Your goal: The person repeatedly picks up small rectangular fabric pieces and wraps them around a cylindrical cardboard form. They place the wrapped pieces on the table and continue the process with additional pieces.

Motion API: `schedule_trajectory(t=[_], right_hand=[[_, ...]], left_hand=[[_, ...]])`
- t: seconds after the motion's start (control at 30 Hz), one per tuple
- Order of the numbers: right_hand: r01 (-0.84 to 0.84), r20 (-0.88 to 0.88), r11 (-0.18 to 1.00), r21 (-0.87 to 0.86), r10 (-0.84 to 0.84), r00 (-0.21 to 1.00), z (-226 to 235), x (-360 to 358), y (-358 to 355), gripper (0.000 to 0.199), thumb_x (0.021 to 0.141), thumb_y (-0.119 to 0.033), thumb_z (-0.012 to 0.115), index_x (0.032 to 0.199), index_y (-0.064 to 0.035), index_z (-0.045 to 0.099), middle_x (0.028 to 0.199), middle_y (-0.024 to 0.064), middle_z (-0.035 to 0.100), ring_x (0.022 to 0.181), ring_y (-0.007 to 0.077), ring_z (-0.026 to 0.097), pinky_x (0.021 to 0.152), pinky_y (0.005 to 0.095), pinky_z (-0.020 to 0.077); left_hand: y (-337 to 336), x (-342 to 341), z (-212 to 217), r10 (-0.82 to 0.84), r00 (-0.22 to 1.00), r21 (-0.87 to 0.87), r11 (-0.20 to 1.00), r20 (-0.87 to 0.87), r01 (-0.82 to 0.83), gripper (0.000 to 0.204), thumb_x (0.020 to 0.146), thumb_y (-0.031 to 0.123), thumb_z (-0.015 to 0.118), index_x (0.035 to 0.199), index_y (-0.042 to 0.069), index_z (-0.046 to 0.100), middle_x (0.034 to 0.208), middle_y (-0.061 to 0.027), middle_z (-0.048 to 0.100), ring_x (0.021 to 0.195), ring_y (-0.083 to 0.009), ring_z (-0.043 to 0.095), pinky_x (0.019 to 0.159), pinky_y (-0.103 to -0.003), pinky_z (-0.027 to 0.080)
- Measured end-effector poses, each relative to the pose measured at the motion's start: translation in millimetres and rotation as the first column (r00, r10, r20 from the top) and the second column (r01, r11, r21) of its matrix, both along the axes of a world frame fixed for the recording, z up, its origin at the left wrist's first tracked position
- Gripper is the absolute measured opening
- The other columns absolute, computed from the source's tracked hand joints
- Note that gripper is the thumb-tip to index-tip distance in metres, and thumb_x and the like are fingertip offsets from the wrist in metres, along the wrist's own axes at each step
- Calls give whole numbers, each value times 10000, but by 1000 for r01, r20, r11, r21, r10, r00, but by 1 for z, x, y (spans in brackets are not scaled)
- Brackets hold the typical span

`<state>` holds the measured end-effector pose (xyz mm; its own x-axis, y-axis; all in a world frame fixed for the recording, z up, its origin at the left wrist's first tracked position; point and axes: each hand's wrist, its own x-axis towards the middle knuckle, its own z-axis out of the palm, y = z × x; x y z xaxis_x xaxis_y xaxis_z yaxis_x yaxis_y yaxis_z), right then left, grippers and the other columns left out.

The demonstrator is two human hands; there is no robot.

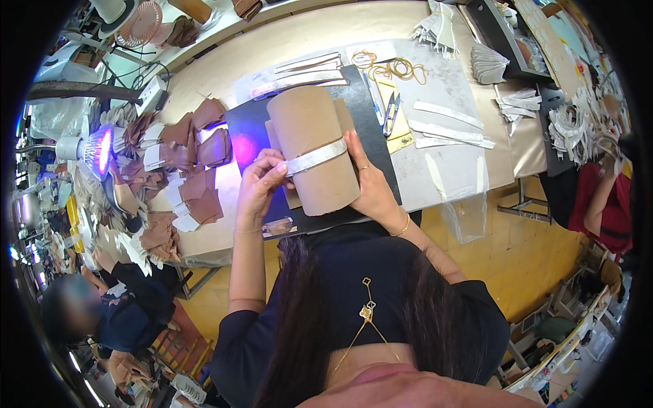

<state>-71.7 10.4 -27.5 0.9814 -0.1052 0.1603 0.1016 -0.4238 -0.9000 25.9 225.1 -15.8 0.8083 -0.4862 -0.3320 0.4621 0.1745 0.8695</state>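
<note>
A tan sheet (pixel 313 122), curved into a wide roll, is held up above a black mat (pixel 248 129). A pale strip (pixel 320 158) runs across it like a band. My left hand (pixel 262 180) pinches the left end of this strip between thumb and fingers. Against the roll's right side, my right hand (pixel 371 180) grips it, thumb along the edge. More tan layers show behind the roll; whether they are joined to it I cannot tell. A utility knife (pixel 391 114) rests on a yellow pad (pixel 399 141) to the right.
Stacks of brown and white pieces (pixel 180 146) cover the table's left, beside a lit lamp (pixel 98 153). Pale strips (pixel 449 129) lie right of the mat, rubber bands (pixel 394 68) behind it. A black tray (pixel 507 41) stands far right. Other people sit at both sides.
</note>
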Motion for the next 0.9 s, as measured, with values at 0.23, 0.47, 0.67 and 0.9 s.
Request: schedule_trajectory(t=[0.23, 0.47, 0.67, 0.9], right_hand=[[-127, -112, 986, -110, 115, 987, 22, -6, -26, 1179, 627, -394, 809, 1471, -73, 51, 1419, 233, 342, 1250, 463, 380, 1048, 465, 328], [54, -143, 829, -557, -160, 977, 39, -12, -110, 847, 689, -358, 770, 1383, -78, 373, 1390, 177, 418, 1327, 401, 299, 1098, 471, 213], [218, -116, 796, -565, -338, 934, 27, -17, -158, 577, 822, -284, 670, 1324, -82, 468, 1396, 193, 408, 1314, 380, 335, 1072, 469, 256], [180, -89, 636, -751, -366, 926, -30, 7, -203, 380, 886, -128, 555, 1252, -28, 540, 1357, 219, 438, 1256, 372, 409, 1039, 412, 327]], left_hand=[[-20, 2, 46, -54, 914, 188, 982, 402, -25, 143, 789, 101, 708, 828, -20, 643, 970, -45, 491, 829, -135, 520, 744, -253, 439], [-54, 34, 91, -163, 763, 119, 986, 626, 113, 136, 803, 99, 692, 851, -21, 649, 881, -59, 599, 808, -128, 556, 705, -233, 428], [-49, 116, 59, -51, 888, 187, 981, 458, -40, 247, 844, 190, 658, 967, -23, 635, 771, -63, 633, 626, -102, 587, 585, -233, 473], [-3, 150, -5, -168, 765, 666, 627, 622, -404, 302, 802, 250, 686, 991, 16, 654, 724, -65, 649, 539, -105, 584, 551, -259, 477]])
